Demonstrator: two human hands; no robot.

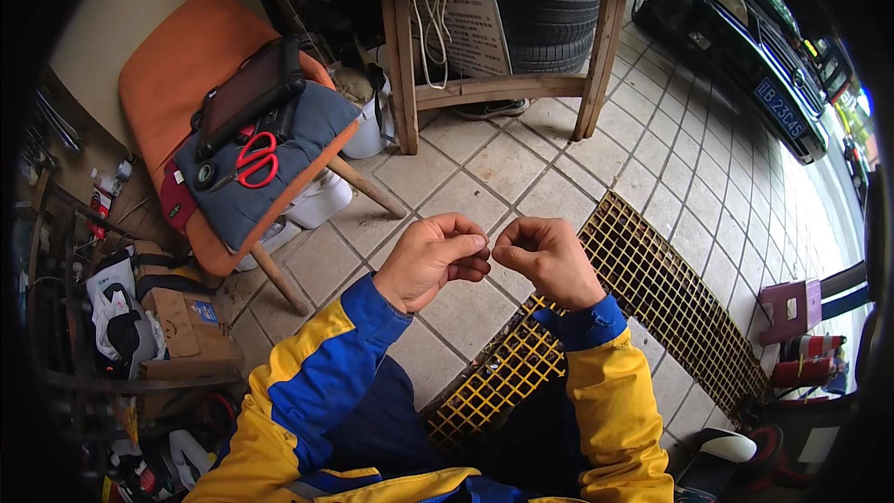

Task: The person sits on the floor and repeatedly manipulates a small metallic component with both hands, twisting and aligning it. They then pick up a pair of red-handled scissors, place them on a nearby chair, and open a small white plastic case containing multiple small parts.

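Observation:
My left hand (436, 261) and my right hand (551, 263) are raised in front of me over the tiled floor, fingertips almost meeting. Each one is closed in a pinch of thumb and forefinger. Whatever lies between the fingers, if anything, is too small to make out. To the left, an orange chair (182, 51) bears a grey-blue cushion (321, 121). On it lie red-handled scissors (257, 162), a small dark tape roll (206, 173) and a tablet in a thick black case (247, 104).
Yellow floor grating (652, 265) runs beneath and right of my hands. Ahead stands a wooden frame (402, 74) with a hanging cord, stacked tyres (549, 23) behind it. A dark car (759, 51) is at the far right, a purple stool (790, 309) nearer. A cardboard box (186, 328) sits at left.

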